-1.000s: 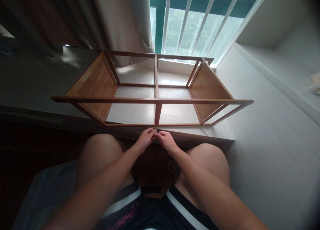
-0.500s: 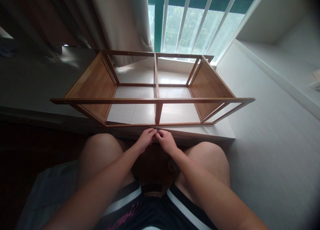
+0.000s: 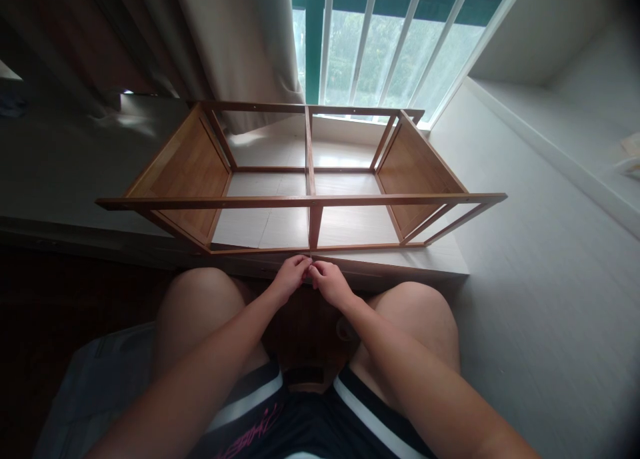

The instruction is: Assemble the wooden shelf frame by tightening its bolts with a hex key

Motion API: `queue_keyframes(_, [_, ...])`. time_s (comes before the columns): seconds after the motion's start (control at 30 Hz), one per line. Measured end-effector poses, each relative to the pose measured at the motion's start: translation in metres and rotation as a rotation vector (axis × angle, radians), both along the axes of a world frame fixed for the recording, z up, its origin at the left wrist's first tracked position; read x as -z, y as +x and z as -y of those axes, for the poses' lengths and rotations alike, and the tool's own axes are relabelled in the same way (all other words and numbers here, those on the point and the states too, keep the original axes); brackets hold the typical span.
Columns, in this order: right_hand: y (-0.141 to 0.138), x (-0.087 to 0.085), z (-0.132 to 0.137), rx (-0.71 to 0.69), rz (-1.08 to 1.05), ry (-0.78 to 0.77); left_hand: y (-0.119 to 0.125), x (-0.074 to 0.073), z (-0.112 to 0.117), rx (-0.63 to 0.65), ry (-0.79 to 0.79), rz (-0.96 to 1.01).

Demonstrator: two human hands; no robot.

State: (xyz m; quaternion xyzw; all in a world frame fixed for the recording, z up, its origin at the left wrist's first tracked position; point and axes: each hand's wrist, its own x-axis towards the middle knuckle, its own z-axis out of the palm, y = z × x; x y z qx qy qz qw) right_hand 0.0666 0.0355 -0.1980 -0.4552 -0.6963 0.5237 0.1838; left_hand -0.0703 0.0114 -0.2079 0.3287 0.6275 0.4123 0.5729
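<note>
A brown wooden frame (image 3: 240,201), with panelled ends and a divider (image 3: 315,226) in its middle, lies on a pale ledge. Just below the middle of its front lower rail (image 3: 260,250), my two hands meet. My left hand (image 3: 293,274) is closed, its fingertips pinched near the foot of the divider. Closed as well, my right hand (image 3: 330,279) touches the left one at the fingertips. A thin, short sliver of something (image 3: 311,253) shows above the fingertips, close to the rail. It is too small to name, and the fingers hide the rest.
Behind the frame are a barred window (image 3: 390,52) and a beige curtain (image 3: 245,39). The ledge (image 3: 430,262) ends just above my knees. A pale wall (image 3: 540,246) stands on the right. A greyish seat (image 3: 100,379) is under me at the left.
The view has shifted slightly, so the frame sits a little further left in it. Both hands stay pinched together at the same spot below the rail.
</note>
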Motion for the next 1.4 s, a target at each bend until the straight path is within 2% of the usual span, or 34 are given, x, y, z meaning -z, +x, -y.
queue_keyframes(0.17, [-0.004, 0.008, -0.001, 0.027, -0.175, -0.309, -0.002, -0.002, 0.001, -0.010, 0.002, -0.005])
queue_keyframes(0.23, [-0.005, 0.008, -0.001, 0.025, -0.199, -0.340, -0.002, -0.005, 0.001, -0.014, 0.000, -0.001])
queue_keyframes(0.33, [-0.004, 0.005, 0.001, 0.018, -0.114, -0.191, -0.001, -0.008, 0.001, -0.003, -0.013, 0.018])
queue_keyframes(0.53, [0.001, -0.007, 0.007, 0.007, 0.322, 0.255, 0.000, -0.008, 0.000, 0.032, 0.023, -0.036])
queue_keyframes(0.6, [0.001, -0.007, 0.008, 0.023, 0.388, 0.326, 0.000, -0.008, -0.001, 0.042, 0.031, -0.046])
queue_keyframes(0.67, [-0.001, -0.004, 0.008, -0.007, 0.287, 0.218, 0.000, -0.008, -0.001, 0.053, 0.028, -0.053])
queue_keyframes(0.8, [-0.002, 0.002, 0.004, -0.074, -0.015, -0.195, 0.001, -0.010, 0.000, 0.069, 0.020, -0.052])
queue_keyframes(0.87, [-0.001, 0.002, 0.003, -0.076, -0.030, -0.200, 0.001, -0.011, 0.000, 0.069, 0.023, -0.050])
queue_keyframes(0.97, [0.002, -0.002, 0.003, -0.022, -0.008, -0.069, 0.001, -0.011, 0.000, 0.063, 0.029, -0.050])
queue_keyframes(1.03, [0.002, -0.005, 0.003, -0.013, -0.044, -0.159, 0.001, -0.012, 0.000, 0.063, 0.024, -0.054])
queue_keyframes(1.13, [0.002, -0.006, 0.003, -0.067, -0.132, -0.408, 0.002, -0.014, 0.000, 0.069, 0.008, -0.060])
queue_keyframes(1.17, [0.002, -0.006, 0.004, -0.084, -0.132, -0.427, 0.002, -0.014, 0.000, 0.068, 0.007, -0.059])
queue_keyframes(1.23, [0.003, -0.005, 0.005, -0.097, -0.054, -0.312, 0.003, -0.014, 0.000, 0.055, 0.018, -0.055])
queue_keyframes(1.33, [0.005, -0.004, 0.006, -0.036, 0.201, 0.070, 0.002, -0.011, -0.001, 0.032, 0.040, -0.055])
queue_keyframes(1.4, [0.005, -0.002, 0.006, 0.011, 0.273, 0.193, 0.002, -0.009, -0.001, 0.030, 0.044, -0.062])
